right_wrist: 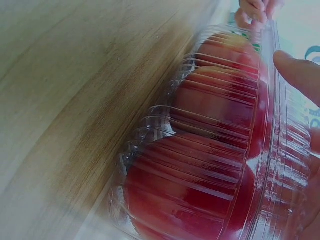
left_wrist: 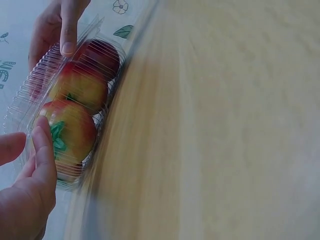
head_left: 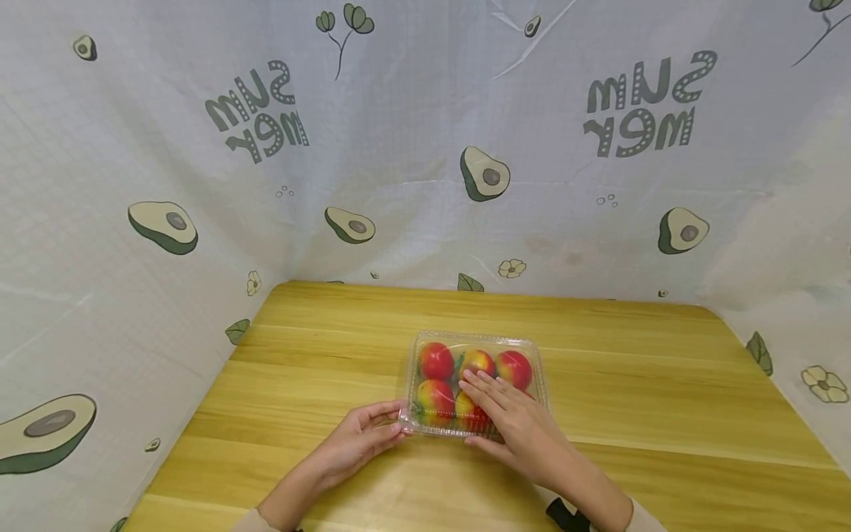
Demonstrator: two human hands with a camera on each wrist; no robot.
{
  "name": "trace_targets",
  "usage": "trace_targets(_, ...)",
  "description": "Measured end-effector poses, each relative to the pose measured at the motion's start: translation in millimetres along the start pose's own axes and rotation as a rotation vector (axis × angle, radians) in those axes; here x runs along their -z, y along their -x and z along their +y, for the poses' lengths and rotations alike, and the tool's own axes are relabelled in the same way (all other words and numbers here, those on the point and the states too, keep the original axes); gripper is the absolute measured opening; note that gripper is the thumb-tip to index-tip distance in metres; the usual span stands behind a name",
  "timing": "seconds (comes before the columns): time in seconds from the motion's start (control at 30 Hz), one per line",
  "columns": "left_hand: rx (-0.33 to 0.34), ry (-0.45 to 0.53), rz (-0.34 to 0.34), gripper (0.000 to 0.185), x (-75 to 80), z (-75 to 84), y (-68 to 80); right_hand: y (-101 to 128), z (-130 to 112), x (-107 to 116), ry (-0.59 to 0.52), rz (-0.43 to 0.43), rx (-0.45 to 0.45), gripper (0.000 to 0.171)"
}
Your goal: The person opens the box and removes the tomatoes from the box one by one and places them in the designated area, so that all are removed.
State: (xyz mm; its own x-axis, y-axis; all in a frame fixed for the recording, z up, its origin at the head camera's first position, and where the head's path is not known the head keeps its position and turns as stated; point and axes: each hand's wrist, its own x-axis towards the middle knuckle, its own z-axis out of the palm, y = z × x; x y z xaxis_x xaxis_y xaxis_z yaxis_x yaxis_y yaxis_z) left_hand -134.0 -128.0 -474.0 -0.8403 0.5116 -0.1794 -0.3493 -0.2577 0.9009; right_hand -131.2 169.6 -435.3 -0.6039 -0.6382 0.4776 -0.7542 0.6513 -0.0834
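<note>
A clear ribbed plastic clamshell box (head_left: 540, 369) sits on the table with its lid down over several round red-and-yellow fruits (head_left: 435, 399); their exact kind is unclear. Green leafy bits (left_wrist: 58, 136) show on one fruit. My right hand (head_left: 521, 425) rests across the lid with straight fingers, its thumb (right_wrist: 295, 72) near the front rim. At the box's front left corner, my left hand (head_left: 352, 447) touches the edge with nearly straight fingers. In the left wrist view, the left thumb (left_wrist: 11, 148) stands apart from the other fingers. The right hand covers part of the fruit.
The yellow wood-grain table (head_left: 319, 347) extends around the box. A pale curtain (head_left: 412, 148) printed with avocados and mirrored lettering hangs behind it and along both sides. A black strap (head_left: 565, 513) shows beside the right wrist.
</note>
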Motion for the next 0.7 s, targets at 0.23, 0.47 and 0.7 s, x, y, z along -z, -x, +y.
trace_targets(0.23,0.014,0.011,-0.006,0.053,0.5,0.0,-1.2,-0.2,0.9,1.7,-0.003,-0.014,-0.01,0.074)
trace_targets(0.47,0.013,0.009,0.004,0.054,-0.7,-0.7,-1.1,0.4,1.8,2.3,0.0,-0.021,-0.019,0.072)
trace_targets(0.7,0.009,0.004,0.015,0.053,-1.4,-0.9,-2.3,-0.2,3.0,2.1,-0.007,-0.029,-0.024,0.07)
